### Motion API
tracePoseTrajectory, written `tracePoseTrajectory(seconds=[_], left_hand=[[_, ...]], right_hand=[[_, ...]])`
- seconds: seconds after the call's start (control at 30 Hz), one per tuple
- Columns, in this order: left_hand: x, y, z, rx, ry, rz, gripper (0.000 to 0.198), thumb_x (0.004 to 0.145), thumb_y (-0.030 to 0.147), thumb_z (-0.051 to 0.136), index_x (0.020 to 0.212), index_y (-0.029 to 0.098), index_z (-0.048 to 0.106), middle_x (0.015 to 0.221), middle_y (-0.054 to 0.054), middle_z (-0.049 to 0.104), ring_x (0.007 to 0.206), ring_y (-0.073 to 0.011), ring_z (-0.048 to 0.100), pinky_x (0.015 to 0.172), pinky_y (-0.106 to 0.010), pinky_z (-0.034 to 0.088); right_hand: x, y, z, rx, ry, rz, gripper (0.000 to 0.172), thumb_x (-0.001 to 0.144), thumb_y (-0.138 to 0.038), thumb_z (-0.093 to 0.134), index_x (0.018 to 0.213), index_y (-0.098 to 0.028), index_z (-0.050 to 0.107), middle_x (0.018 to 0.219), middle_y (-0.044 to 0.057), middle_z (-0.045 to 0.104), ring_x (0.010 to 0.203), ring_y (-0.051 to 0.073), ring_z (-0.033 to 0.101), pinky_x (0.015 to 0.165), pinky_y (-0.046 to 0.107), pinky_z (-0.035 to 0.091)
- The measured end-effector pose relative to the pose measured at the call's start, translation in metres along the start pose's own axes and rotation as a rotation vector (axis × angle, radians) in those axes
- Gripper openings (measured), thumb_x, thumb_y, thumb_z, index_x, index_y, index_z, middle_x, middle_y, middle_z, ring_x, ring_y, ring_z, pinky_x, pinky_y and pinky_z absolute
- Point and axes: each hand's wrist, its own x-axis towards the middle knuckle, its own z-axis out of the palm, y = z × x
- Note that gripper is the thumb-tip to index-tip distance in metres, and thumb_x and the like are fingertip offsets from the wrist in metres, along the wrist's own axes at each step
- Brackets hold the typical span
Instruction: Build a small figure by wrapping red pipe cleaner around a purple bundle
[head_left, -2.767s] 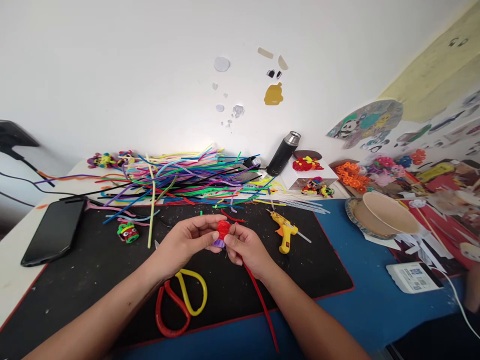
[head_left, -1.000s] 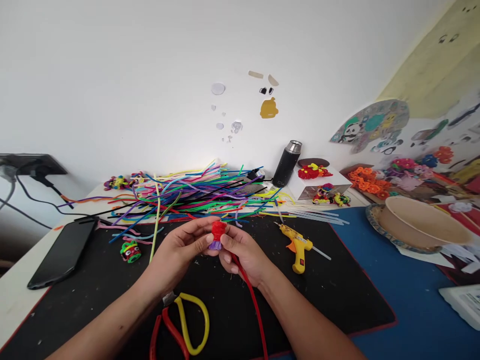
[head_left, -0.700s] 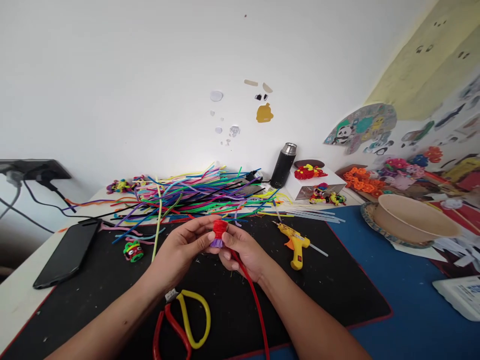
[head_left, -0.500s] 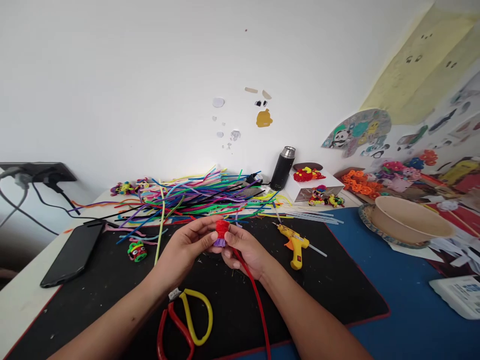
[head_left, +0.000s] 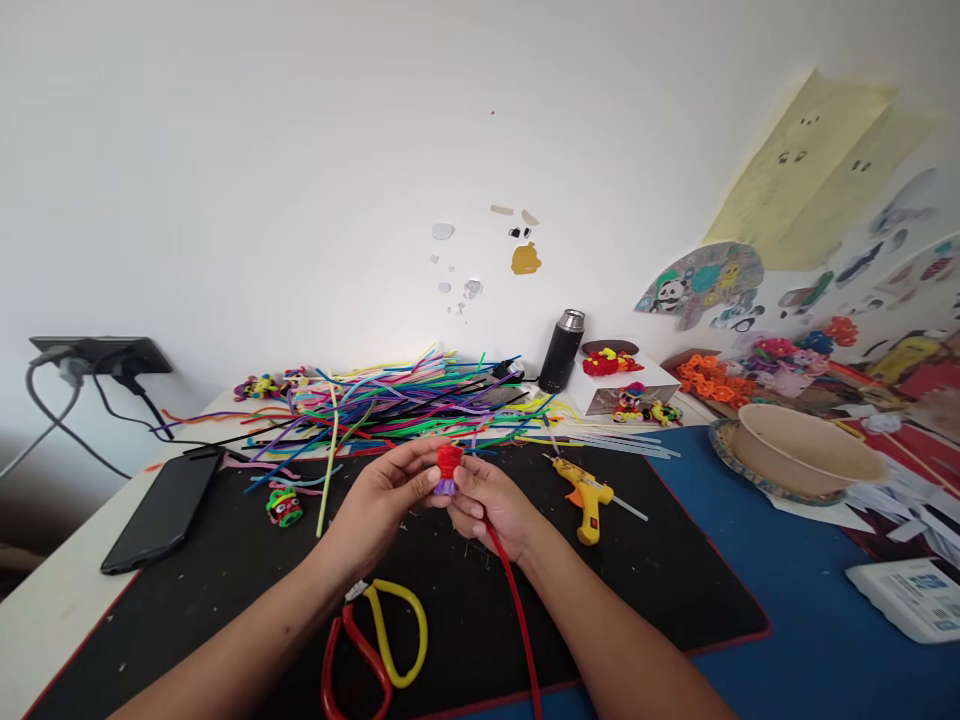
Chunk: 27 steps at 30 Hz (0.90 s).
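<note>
Between my two hands, above the black mat (head_left: pixel 600 600), is a small coil of wound pipe cleaner (head_left: pixel 450 462), red on top with a purple band below. The fingers of my left hand (head_left: pixel 394 490) pinch it from the left. My right hand (head_left: pixel 491 500) grips its right side, thumb on the front. A long red pipe cleaner (head_left: pixel 517 610) trails from under my right hand down to the bottom edge; where it meets the coil is hidden. Scissors (head_left: pixel 397 630) with one red and one yellow handle lie below my left wrist, their blades mostly out of sight.
A yellow glue gun (head_left: pixel 585 495) lies right of my hands. Behind are a pile of coloured pipe cleaners (head_left: pixel 390 400) and a black flask (head_left: pixel 562 350). A phone (head_left: pixel 161 510) and a small green-red figure (head_left: pixel 285 507) lie left; a beige bowl (head_left: pixel 810 450) stands right.
The view has tilted up a little and shifted left, so the background sits lower. Both hands keep hold of the red and purple coil, with hardly any change in grip.
</note>
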Motion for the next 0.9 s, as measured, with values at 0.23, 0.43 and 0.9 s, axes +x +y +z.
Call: tracePoseTrajectory(seconds=[0.23, 0.43, 0.9], left_hand=[[-0.0005, 0.0004, 0.0012, 0.008, 0.008, 0.002, 0.049, 0.070, 0.036, 0.098, 0.113, 0.017, 0.082, 0.110, -0.014, 0.082, 0.091, -0.0234, 0.078, 0.071, -0.026, 0.065], [-0.0003, -0.0022, 0.0017, 0.008, 0.018, 0.012, 0.047, 0.070, 0.036, 0.097, 0.111, 0.017, 0.082, 0.110, -0.013, 0.082, 0.088, -0.0228, 0.077, 0.071, -0.027, 0.064], [-0.0003, -0.0056, 0.0009, -0.028, 0.015, 0.015, 0.046, 0.072, 0.033, 0.097, 0.113, 0.019, 0.081, 0.107, -0.011, 0.083, 0.083, -0.0181, 0.075, 0.071, -0.024, 0.063]], right_hand=[[0.0006, 0.0031, -0.0039, -0.008, -0.001, -0.005, 0.045, 0.082, -0.052, 0.090, 0.093, -0.019, 0.061, 0.046, -0.014, 0.041, 0.035, 0.005, 0.028, 0.040, 0.021, 0.017], [0.0019, 0.0038, -0.0069, -0.001, -0.007, -0.005, 0.043, 0.084, -0.049, 0.089, 0.094, -0.018, 0.062, 0.046, -0.014, 0.041, 0.035, 0.004, 0.027, 0.040, 0.021, 0.017], [-0.0001, 0.0006, -0.0028, -0.017, 0.011, 0.013, 0.047, 0.080, -0.053, 0.091, 0.093, -0.019, 0.061, 0.045, -0.015, 0.040, 0.035, 0.005, 0.026, 0.041, 0.022, 0.015]])
